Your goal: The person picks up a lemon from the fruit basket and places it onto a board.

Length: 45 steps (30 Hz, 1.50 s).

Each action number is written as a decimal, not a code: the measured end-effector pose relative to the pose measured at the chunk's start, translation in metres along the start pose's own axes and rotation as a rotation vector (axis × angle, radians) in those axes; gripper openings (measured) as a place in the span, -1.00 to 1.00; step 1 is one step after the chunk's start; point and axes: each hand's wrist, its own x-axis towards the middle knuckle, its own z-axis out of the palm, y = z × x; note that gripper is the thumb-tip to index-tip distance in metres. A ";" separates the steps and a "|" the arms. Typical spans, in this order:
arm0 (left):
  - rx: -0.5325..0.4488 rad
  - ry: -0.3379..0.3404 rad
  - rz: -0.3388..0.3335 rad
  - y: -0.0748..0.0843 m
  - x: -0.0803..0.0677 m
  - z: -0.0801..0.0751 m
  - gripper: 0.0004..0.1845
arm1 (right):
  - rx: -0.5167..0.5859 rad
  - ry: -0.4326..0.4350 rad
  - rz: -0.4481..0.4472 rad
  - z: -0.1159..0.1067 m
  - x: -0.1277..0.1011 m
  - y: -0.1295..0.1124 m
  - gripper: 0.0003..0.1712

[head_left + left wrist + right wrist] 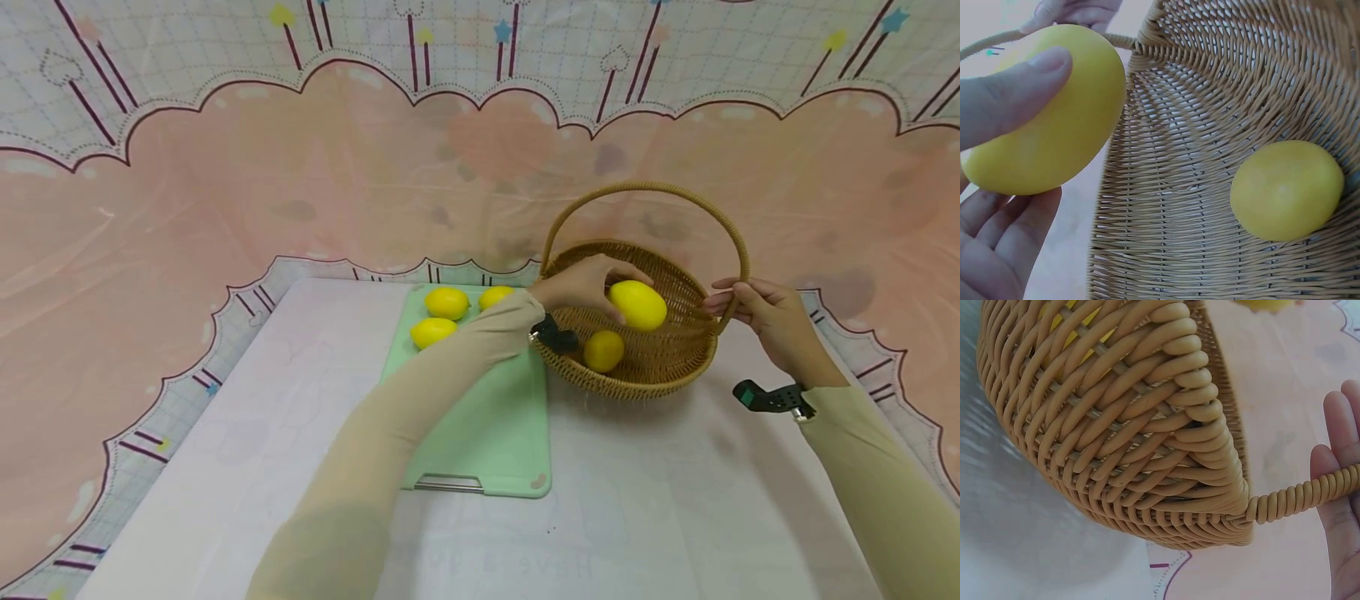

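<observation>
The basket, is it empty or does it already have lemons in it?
Not empty. One lemon lies on the bottom of the basket; the left hand holds a second lemon above it.

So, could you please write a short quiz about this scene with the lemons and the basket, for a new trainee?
1. True or false: the left hand holds a lemon over the basket.
2. How many lemons lie on the green cutting board? A) one B) three C) five
3. Which part of the basket does the right hand touch?

Key: 1. True. 2. B. 3. The handle, low on its right side. One more lemon already lies inside the basket.
</observation>
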 end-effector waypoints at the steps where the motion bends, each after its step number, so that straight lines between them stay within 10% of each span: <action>1: -0.016 0.009 0.010 0.000 -0.004 -0.001 -0.29 | 0.001 0.000 -0.002 0.000 0.000 0.000 -0.67; 19: -0.336 0.145 0.038 -0.013 -0.083 -0.006 -0.32 | 0.037 -0.017 -0.018 -0.003 0.000 0.002 -0.65; 45: -0.287 0.303 -0.100 -0.046 -0.179 0.002 -0.31 | -0.006 0.018 0.010 -0.001 0.000 0.000 -0.68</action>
